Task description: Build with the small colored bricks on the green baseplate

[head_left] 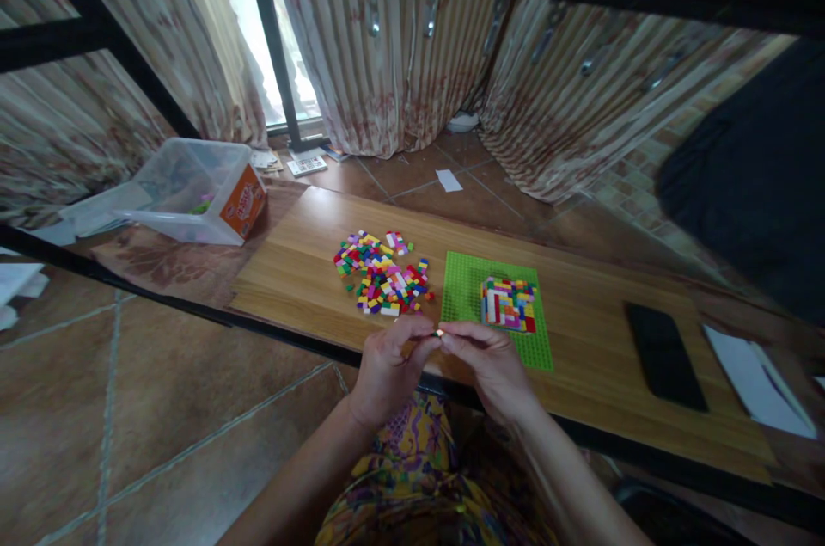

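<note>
Small toy brick (439, 334) held at near edge of wooden surface (593, 357), pinched by left hand (387, 364) and right hand (499, 367), each grip closed to brick's width; beyond, loose brick pile (385, 275), green baseplate (459, 288) with brick build (509, 305)

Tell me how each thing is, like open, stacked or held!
Plastic box: open
Loose bricks: heaped, some scattered
Green baseplate: lying flat
Brick build: stacked on the baseplate
Left hand: pinching a tiny piece
Right hand: pinching it too
Black slab: lying flat
Curtains: hanging
</note>
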A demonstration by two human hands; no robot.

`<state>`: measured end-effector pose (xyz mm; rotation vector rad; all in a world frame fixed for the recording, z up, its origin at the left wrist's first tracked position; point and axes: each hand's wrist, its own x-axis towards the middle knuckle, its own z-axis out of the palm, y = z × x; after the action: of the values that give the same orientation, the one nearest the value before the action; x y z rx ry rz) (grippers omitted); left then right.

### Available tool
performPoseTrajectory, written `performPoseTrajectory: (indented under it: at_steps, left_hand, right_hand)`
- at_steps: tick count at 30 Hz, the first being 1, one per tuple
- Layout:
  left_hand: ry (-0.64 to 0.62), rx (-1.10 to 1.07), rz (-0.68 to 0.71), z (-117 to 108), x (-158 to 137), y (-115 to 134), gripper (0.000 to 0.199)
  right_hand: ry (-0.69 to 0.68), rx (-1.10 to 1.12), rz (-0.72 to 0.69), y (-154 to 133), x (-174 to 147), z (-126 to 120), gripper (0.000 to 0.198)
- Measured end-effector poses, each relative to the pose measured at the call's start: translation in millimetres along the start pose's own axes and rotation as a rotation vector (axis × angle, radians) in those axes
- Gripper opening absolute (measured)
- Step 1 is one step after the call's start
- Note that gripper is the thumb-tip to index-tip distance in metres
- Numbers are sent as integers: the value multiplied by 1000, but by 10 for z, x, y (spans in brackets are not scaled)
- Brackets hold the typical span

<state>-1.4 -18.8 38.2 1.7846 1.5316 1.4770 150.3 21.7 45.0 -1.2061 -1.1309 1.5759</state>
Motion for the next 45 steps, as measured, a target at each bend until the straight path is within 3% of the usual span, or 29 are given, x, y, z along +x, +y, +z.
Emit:
performPoseTrajectory:
  at_steps: [3, 9, 15, 18, 24, 31, 37, 41, 45]
  left_hand:
    - [-69, 152, -11, -33, -124, -189, 11]
    - [-76, 344, 20, -72, -245, -513, 10]
    - [-48, 382, 15, -35, -178, -562, 11]
    - [-38, 376, -5, -42, -171, -551, 13]
    - [-29, 415, -10, -27, -42, -491, 18]
    - [-248, 667, 88, 143, 312, -463, 13]
    - [-270, 714, 99, 224, 350, -531, 13]
    - [-218, 506, 48, 183, 330, -437, 17]
    - [-124, 43, -163, 151, 264, -251, 17]
  right_hand:
    - [13, -139, -38, 155, 86, 2, 19]
    - [-13, -622, -302, 261, 357, 68, 17]
    - [-47, -1030, -404, 295, 516, 189, 12]
    - [-54, -1099, -438, 336, 523, 191, 13]
    - [-43, -984, -429, 299, 429, 117, 17]
    - [73, -782, -340, 192, 236, -10, 18]
    - [128, -645, -257, 161, 144, -85, 19]
    - [178, -496, -197, 169, 158, -91, 19]
    - [183, -292, -151, 124, 172, -65, 22]
